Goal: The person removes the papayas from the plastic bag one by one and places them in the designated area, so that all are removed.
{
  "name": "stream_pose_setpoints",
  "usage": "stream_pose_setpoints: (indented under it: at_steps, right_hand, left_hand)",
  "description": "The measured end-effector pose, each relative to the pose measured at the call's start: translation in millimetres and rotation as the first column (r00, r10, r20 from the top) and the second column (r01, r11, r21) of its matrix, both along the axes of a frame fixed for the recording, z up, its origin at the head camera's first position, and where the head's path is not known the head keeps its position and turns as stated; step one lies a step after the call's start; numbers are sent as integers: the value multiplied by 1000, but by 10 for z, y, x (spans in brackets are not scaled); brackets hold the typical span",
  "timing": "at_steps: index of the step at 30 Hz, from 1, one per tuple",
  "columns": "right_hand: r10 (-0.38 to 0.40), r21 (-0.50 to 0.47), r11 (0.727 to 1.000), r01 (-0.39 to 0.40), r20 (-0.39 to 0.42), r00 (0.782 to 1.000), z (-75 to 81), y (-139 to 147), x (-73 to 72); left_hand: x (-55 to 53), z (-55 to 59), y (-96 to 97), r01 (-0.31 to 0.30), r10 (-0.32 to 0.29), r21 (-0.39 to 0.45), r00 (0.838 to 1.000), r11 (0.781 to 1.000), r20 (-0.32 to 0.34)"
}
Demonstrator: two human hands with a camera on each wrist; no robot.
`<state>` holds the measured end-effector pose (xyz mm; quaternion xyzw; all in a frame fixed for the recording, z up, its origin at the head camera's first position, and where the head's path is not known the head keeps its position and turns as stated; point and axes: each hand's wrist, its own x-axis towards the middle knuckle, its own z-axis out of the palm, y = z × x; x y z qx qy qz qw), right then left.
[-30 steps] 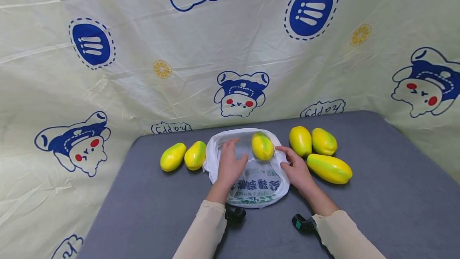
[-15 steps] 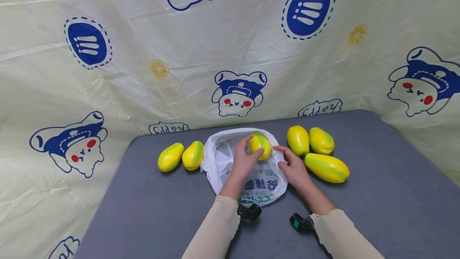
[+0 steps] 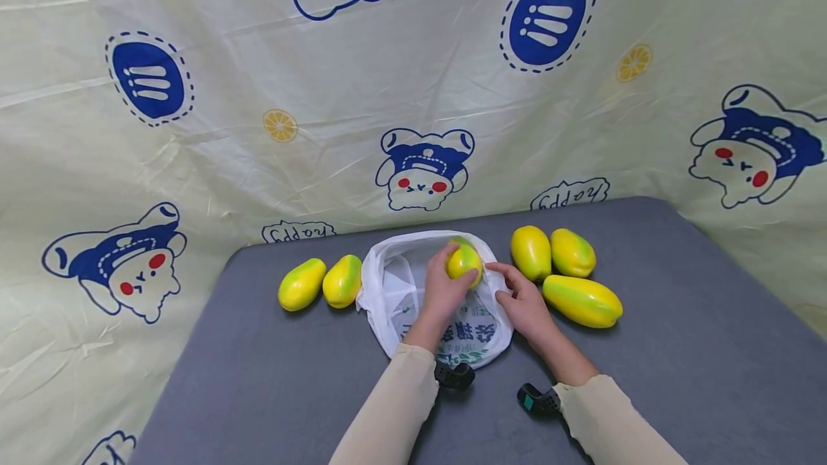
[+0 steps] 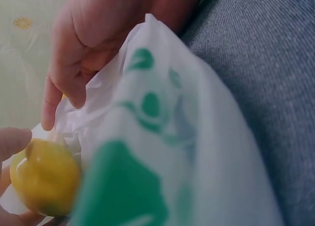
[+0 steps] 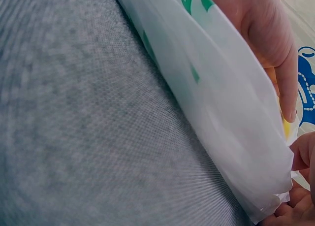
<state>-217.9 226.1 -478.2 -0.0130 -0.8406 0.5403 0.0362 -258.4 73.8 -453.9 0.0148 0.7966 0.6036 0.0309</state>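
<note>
A white plastic bag [image 3: 373, 296] with printed lettering lies with its mouth spread wide on the table. My left hand [image 3: 442, 291] reaches over the bag and grips a yellow-green papaya [image 3: 466, 262] at its far right inside. The left wrist view shows the thumb and fingers around that papaya [image 4: 45, 179], with the bag's green print [image 4: 123, 186] in front. At the bag's right rim my right hand [image 3: 528, 307] pinches the plastic. Its fingers [image 5: 302, 199] hold the bag's edge at the lower right of the right wrist view.
Two papayas [image 3: 302, 284] lie just left of the bag. To its right are three more, the nearest a long papaya [image 3: 583, 301] lying on its side. A patterned cloth [image 3: 426, 56] hangs behind the grey table [image 3: 258, 393].
My left hand has moved right from the bag's left side and closed its fingers on the papaya inside. The right hand stays at the bag's right rim.
</note>
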Motion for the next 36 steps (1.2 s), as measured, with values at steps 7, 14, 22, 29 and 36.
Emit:
stream_pose_setpoints:
  at_steps: [7,14,22,29,36]
  right_hand:
    - [-6,11,1000,6,2,1000,-1,-13,-10]
    - [6,-3,1000,-6,2,1000,8,-19,-11]
    - [16,7,1000,-16,-1,1000,-2,-20,-5]
    - [8,18,1000,-8,7,1000,17,-10,-3]
    - [11,17,1000,-11,-10,1000,12,-8,-1]
  left_hand:
    - [-18,-38,7,-32,32,-7,999,999,-9]
    - [-8,-36,-18,-31,31,7,999,999,-39]
    - [23,-24,-55,-43,44,21,999,999,-13]
    - [52,48,-102,-44,45,57,999,997,-13]
    - [105,154,-193,-36,36,3,998,999,-55]
